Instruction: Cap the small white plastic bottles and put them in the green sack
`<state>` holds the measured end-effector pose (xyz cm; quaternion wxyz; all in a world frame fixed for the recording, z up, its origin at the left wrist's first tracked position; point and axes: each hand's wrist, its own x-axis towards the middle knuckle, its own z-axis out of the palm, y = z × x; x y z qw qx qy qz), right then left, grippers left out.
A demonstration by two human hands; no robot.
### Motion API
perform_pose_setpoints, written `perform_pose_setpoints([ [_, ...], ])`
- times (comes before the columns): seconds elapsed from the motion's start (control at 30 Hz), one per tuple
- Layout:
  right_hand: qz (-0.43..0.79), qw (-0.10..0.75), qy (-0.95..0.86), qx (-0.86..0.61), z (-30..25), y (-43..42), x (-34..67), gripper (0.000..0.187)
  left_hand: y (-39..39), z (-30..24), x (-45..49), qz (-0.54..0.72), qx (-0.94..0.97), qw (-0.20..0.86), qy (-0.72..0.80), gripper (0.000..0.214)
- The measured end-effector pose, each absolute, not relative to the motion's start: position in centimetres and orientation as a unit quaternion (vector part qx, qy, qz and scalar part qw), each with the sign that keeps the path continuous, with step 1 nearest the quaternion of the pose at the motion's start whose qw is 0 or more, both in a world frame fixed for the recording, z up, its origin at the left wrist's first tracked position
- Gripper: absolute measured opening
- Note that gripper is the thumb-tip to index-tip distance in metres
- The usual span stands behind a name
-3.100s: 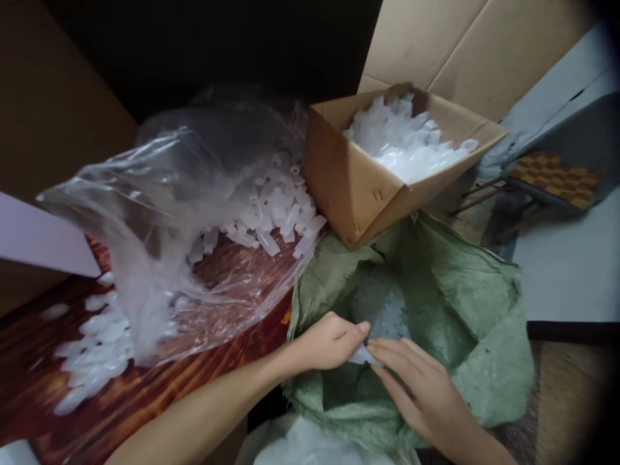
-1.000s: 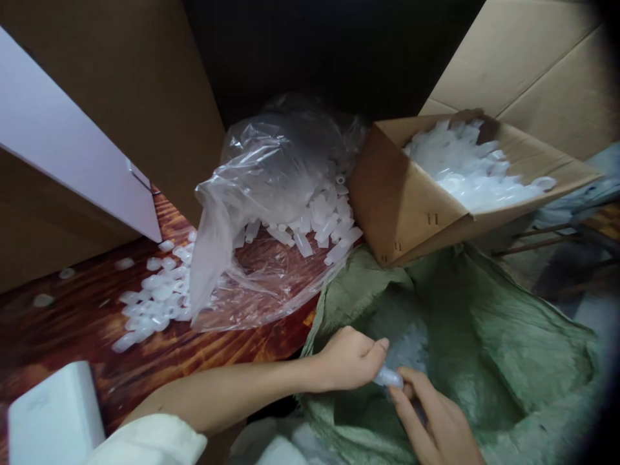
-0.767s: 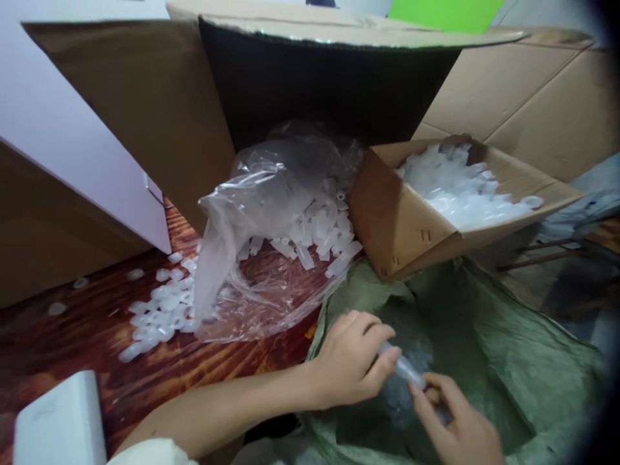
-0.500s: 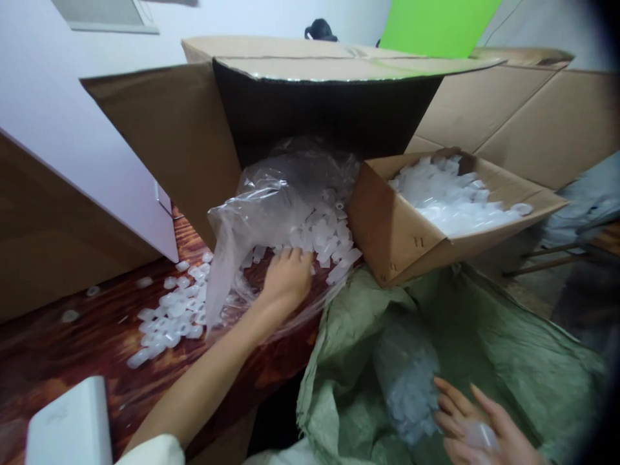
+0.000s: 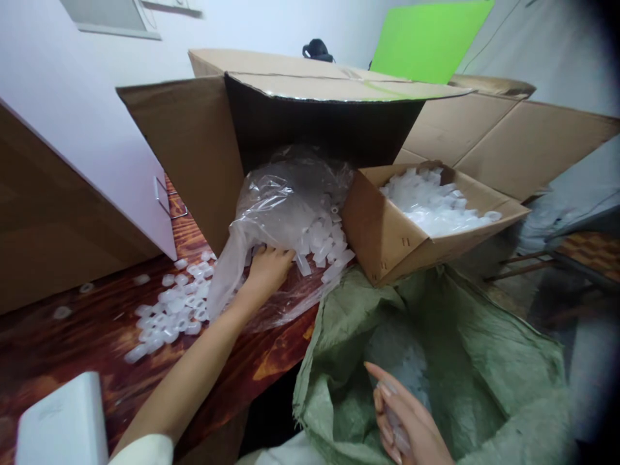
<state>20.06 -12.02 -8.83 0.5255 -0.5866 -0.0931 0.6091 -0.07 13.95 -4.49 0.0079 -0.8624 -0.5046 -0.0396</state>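
My left hand [image 5: 265,270] reaches into the mouth of a clear plastic bag [image 5: 285,213] lying on the wooden table, its fingers curled among small translucent white plastic tubes [image 5: 322,242]; what they grip is hidden. My right hand [image 5: 404,420] hovers low over the open green woven sack [image 5: 460,361], fingers loosely curled around a small clear plastic piece [image 5: 397,433]. Inside the sack lies a heap of clear plastic pieces [image 5: 402,355].
A tilted cardboard box [image 5: 387,239] full of white tubes sits right of the bag. Loose white caps [image 5: 167,307] lie scattered on the red-brown table [image 5: 72,342]. A large open carton [image 5: 310,103] stands behind. A white box [image 5: 62,423] is at the front left.
Both hands were together over the sack, joining a small piece. My left hand then moved up and left into the plastic bag, while my right hand dropped lower over the sack. The view tilted upward.
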Motion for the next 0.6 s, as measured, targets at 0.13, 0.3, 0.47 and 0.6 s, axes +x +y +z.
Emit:
perform_pose_setpoints([
  [0.13, 0.492, 0.541, -0.202, -0.652, -7.7, -12.1, 19.2, 0.053, 11.8, -1.4, 0.3, -0.039, -0.888, -0.029, -0.457, 0.024],
  [0.3, 0.478, 0.49, -0.277, -0.674, -6.0, -12.4, 19.2, 0.052, 7.6, 1.6, 1.5, -0.047, -0.941, -0.165, -0.291, 0.028],
  [0.47, 0.349, 0.46, -0.386, -0.719, -5.2, -12.3, 19.9, 0.04, 5.0, 1.8, 3.0, -0.057, -0.93, -0.33, -0.149, 0.03],
  [0.6, 0.164, 0.416, -0.586, -0.676, -4.2, -11.3, 20.8, 0.018, 3.6, 1.7, 3.9, -0.047, -0.907, -0.386, -0.164, 0.031],
])
